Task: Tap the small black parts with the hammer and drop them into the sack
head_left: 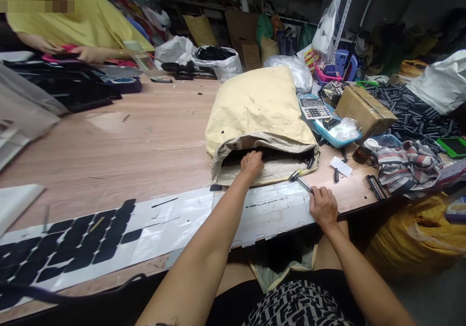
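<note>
A pale yellow woven sack (255, 102) lies on its side on the table, its mouth facing me. My left hand (252, 163) reaches into the dark opening. Its fingertips are hidden inside, so I cannot see whether they grip anything. Small black pieces (310, 162) show at the right of the sack's mouth. My right hand (323, 205) is closed around the handle of a small hammer (300, 178), whose head, yellowish at one end, is near the lower right corner of the sack. Below both hands runs a white sheet (276, 209) along the table's front edge.
Flat black pieces (76, 241) lie in rows at left. To the right are a calculator (315, 107), a blue tray (338, 139), a cardboard box (364, 110), a brown bottle (364, 152) and striped cloth (407, 165). A person in yellow (91, 20) works across the table.
</note>
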Motion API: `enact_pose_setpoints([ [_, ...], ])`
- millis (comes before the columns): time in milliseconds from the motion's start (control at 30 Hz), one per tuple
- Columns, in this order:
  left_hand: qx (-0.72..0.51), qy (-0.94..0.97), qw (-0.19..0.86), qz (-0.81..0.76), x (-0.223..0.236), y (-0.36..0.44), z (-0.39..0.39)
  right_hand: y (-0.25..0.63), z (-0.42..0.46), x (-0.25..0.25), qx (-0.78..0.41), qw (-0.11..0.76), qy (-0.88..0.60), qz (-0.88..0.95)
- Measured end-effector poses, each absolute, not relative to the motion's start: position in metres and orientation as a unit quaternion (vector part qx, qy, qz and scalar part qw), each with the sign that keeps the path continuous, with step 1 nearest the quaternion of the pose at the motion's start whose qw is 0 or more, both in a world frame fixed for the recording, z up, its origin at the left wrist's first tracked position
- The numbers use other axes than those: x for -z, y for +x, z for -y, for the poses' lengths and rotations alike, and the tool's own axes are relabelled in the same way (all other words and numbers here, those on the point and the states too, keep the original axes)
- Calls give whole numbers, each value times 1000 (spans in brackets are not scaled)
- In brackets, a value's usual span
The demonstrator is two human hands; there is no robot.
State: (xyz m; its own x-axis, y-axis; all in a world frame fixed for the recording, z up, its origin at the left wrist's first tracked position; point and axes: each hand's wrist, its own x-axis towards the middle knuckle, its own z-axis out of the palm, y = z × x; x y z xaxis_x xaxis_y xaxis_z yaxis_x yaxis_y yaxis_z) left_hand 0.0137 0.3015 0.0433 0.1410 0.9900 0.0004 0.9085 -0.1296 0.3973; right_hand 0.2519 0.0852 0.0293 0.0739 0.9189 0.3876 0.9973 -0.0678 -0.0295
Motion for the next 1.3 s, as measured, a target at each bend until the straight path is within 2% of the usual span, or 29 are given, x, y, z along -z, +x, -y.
enact_pose_setpoints([
  [133, -138, 739, 154, -641, -49, 11, -293, 252, -85, -31, 122, 144, -723, 665],
  [300, -251, 781, 220, -527, -54, 3, -221, 252, -86, -30, 124, 146, -722, 665],
  [400, -258, 816, 287, -430, -45, 6, -169, 252, -86, -29, 127, 144, -721, 666],
  [533, -247, 817, 299, -427, -23, 17, -133, 253, -86, -29, 125, 147, -721, 665],
  [733, -285, 803, 298, -431, -12, 20, -134, 256, -87, -37, 91, 168, -715, 672],
  [967, -298, 786, 310, -445, -12, 20, -135, 239, -38, -59, -99, 361, -638, 673],
  [1100, -292, 774, 316, -464, -11, 22, -135, 226, -7, -66, -171, 358, -616, 680],
  [1300, -276, 774, 313, -476, -17, 24, -134, 218, 5, -61, -179, 357, -615, 680],
])
